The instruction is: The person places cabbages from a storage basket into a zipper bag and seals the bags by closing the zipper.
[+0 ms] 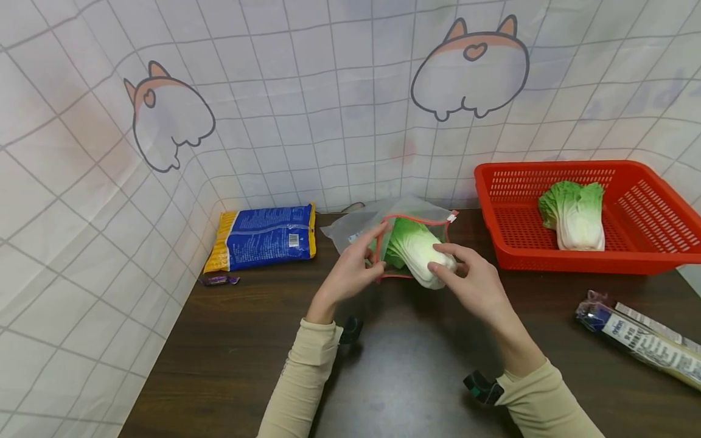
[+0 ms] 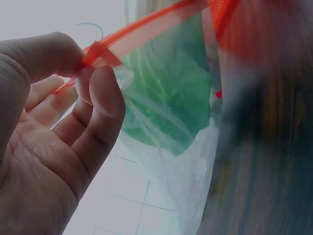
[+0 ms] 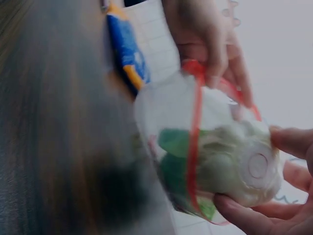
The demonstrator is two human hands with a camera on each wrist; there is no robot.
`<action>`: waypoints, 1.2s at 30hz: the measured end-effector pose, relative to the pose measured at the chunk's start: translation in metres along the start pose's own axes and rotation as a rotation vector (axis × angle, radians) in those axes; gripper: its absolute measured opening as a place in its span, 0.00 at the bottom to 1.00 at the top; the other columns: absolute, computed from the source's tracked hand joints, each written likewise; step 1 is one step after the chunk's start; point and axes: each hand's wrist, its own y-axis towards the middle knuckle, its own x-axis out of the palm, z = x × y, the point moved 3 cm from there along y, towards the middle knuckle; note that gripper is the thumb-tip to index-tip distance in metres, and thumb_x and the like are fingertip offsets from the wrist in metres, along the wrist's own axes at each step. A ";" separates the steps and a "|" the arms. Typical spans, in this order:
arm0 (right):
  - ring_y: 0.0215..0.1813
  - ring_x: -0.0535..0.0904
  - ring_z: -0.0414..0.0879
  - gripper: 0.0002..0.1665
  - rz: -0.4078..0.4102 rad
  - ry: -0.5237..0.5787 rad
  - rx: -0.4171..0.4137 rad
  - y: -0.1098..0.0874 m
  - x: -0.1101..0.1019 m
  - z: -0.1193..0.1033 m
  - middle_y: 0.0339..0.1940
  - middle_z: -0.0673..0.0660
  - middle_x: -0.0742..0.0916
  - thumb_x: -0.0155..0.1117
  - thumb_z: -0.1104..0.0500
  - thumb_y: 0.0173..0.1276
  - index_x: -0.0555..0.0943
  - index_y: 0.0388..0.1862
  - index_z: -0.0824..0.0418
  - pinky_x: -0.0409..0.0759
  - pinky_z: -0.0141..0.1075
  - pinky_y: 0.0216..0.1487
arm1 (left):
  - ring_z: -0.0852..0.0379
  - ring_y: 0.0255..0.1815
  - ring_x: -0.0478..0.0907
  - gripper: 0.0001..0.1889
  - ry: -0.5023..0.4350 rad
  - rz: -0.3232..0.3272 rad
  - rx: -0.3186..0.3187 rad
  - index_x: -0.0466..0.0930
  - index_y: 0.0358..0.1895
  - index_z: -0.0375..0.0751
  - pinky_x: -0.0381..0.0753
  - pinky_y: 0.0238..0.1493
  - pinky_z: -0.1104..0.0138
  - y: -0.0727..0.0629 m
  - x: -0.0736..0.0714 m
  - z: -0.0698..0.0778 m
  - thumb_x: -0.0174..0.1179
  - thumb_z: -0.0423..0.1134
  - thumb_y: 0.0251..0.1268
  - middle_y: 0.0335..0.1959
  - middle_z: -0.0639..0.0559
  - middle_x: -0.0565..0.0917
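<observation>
1 blue-and-yellow packet [image 1: 271, 238]; 1 left hand [image 1: 353, 267] pinching 1 red-edged clear bag [image 1: 356, 222]; 1 cabbage [image 1: 420, 250], leafy end inside that bag, white end protruding, grasped by 1 right hand [image 1: 477, 286]; 1 red basket [image 1: 580, 261] containing 1 second cabbage [image 1: 579, 216].
</observation>
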 end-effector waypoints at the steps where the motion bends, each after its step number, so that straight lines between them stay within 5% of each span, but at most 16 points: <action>1: 0.43 0.83 0.54 0.25 0.030 -0.011 -0.016 0.000 0.002 0.000 0.59 0.61 0.79 0.67 0.49 0.67 0.79 0.61 0.56 0.79 0.40 0.38 | 0.61 0.26 0.73 0.39 0.007 -0.005 0.008 0.58 0.76 0.47 0.75 0.25 0.69 0.000 0.001 0.001 0.58 0.25 0.61 0.62 0.48 0.73; 7: 0.56 0.77 0.59 0.22 0.193 -0.125 -0.167 -0.001 0.009 -0.001 0.57 0.65 0.81 0.70 0.55 0.65 0.82 0.56 0.63 0.76 0.54 0.52 | 0.60 0.27 0.73 0.39 0.044 -0.058 0.045 0.58 0.77 0.49 0.77 0.28 0.68 0.002 0.008 0.005 0.57 0.25 0.62 0.39 0.48 0.76; 11: 0.54 0.77 0.58 0.22 0.209 -0.125 -0.175 0.000 0.008 -0.001 0.56 0.65 0.81 0.70 0.57 0.64 0.82 0.55 0.64 0.77 0.52 0.50 | 0.60 0.29 0.73 0.40 0.047 -0.080 0.040 0.57 0.77 0.50 0.77 0.30 0.68 0.002 0.011 0.006 0.57 0.24 0.61 0.39 0.48 0.78; 18: 0.45 0.83 0.42 0.30 -0.006 0.349 0.114 0.002 0.009 0.004 0.58 0.63 0.77 0.65 0.47 0.69 0.75 0.66 0.59 0.83 0.37 0.44 | 0.60 0.29 0.74 0.39 0.029 -0.069 0.015 0.57 0.77 0.48 0.75 0.26 0.69 0.001 0.011 0.007 0.59 0.25 0.62 0.55 0.48 0.77; 21: 0.46 0.82 0.42 0.30 -0.035 0.403 0.121 0.002 0.012 0.003 0.57 0.63 0.75 0.65 0.49 0.69 0.74 0.66 0.60 0.83 0.38 0.46 | 0.60 0.29 0.74 0.39 0.031 -0.051 0.017 0.58 0.76 0.47 0.74 0.24 0.69 0.002 0.010 0.008 0.59 0.25 0.62 0.55 0.49 0.77; 25: 0.49 0.82 0.51 0.29 -0.028 0.322 0.080 0.001 0.015 0.001 0.57 0.62 0.74 0.66 0.49 0.69 0.75 0.65 0.59 0.83 0.34 0.43 | 0.60 0.29 0.73 0.38 0.026 -0.046 0.023 0.58 0.76 0.47 0.74 0.24 0.69 0.002 0.010 0.008 0.58 0.25 0.62 0.58 0.51 0.75; 31: 0.48 0.77 0.53 0.24 0.170 0.017 -0.036 0.001 0.012 0.000 0.62 0.61 0.78 0.69 0.53 0.66 0.81 0.59 0.60 0.75 0.38 0.42 | 0.61 0.26 0.74 0.38 -0.028 -0.064 0.053 0.58 0.76 0.49 0.77 0.26 0.68 0.001 0.011 0.012 0.58 0.25 0.63 0.56 0.50 0.77; 36: 0.52 0.78 0.56 0.24 0.172 0.044 -0.022 0.001 0.015 0.001 0.62 0.60 0.77 0.69 0.52 0.66 0.80 0.59 0.58 0.75 0.45 0.47 | 0.62 0.24 0.73 0.38 -0.027 -0.074 0.058 0.58 0.76 0.49 0.76 0.25 0.69 0.001 0.012 0.015 0.56 0.24 0.62 0.65 0.54 0.73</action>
